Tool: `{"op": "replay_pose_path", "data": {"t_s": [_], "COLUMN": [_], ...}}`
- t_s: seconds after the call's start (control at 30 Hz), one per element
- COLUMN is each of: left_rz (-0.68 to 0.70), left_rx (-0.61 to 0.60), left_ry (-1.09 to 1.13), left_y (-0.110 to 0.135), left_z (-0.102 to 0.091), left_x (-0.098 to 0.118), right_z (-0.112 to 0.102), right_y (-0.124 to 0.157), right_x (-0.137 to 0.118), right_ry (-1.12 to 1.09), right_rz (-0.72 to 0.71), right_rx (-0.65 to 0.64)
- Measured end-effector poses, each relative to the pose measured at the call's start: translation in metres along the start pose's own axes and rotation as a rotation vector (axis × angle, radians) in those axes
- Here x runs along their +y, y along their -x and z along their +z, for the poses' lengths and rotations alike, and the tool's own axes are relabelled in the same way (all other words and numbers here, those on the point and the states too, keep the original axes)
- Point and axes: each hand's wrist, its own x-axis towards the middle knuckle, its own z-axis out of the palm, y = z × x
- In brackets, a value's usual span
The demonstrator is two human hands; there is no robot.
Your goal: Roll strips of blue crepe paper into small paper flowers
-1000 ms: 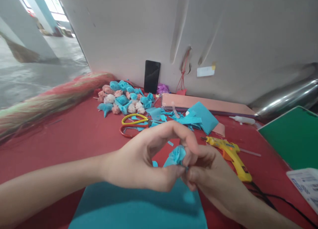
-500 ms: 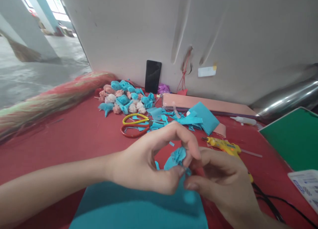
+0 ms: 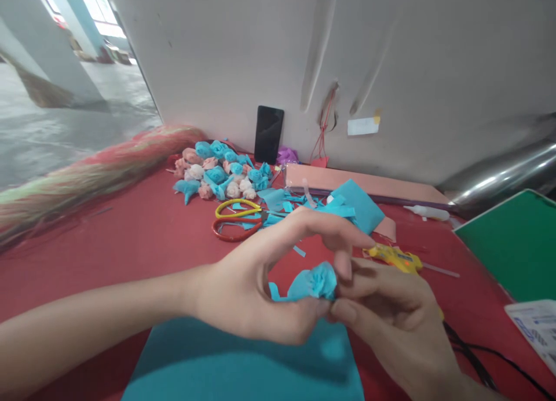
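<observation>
Between my two hands is a blue paper flower (image 3: 322, 280) with a gathered, ruffled centre. My left hand (image 3: 269, 285) curves around it, thumb against its lower side and fingers arched over the top. The fingertips of my right hand (image 3: 386, 314) pinch its right edge, and they hide that side of it. Below lies a blue paper sheet (image 3: 243, 360). Scissors (image 3: 237, 220) with one yellow and one red handle rest beyond my left hand, among blue paper scraps (image 3: 286, 207). A yellow glue gun (image 3: 397, 258) lies just past my right hand, partly covered by it.
Finished paper flowers (image 3: 221, 172) in blue, pink and white are piled at the back left. A black phone (image 3: 269, 134) leans on the wall beside a long pink paper pack (image 3: 365, 181). Right are a green board (image 3: 516, 244), a black cable (image 3: 490, 349) and a small white bottle (image 3: 430, 212).
My left fingers have lifted and stretched to the right, leaving more of the blue flower's ruffled face showing. My right fingertips have come up against its edge.
</observation>
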Motion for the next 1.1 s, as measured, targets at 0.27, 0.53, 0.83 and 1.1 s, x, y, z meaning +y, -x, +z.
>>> {"op": "replay_pose_path", "data": {"t_s": [0.27, 0.53, 0.83, 1.1], "left_rz": [-0.073, -0.162, -0.218, -0.249], "left_rx": [0.061, 0.044, 0.006, -0.068], "left_ry": [-0.083, 0.033, -0.078, -0.104], "left_y": [0.001, -0.004, -0.005, -0.007], "left_z": [0.0, 0.001, 0.002, 0.004], "left_x": [0.002, 0.013, 0.021, 0.027], "right_z": [-0.006, -0.017, -0.024, -0.025], "right_y": [0.0, -0.006, -0.017, -0.016], "right_x": [0.002, 0.009, 0.015, 0.017], "right_ry": [-0.199, -0.121, -0.17, -0.177], "right_rz": [0.205, 0.052, 0.093, 0.233], "right_rx": [-0.036, -0.168, -0.304, -0.42]}}
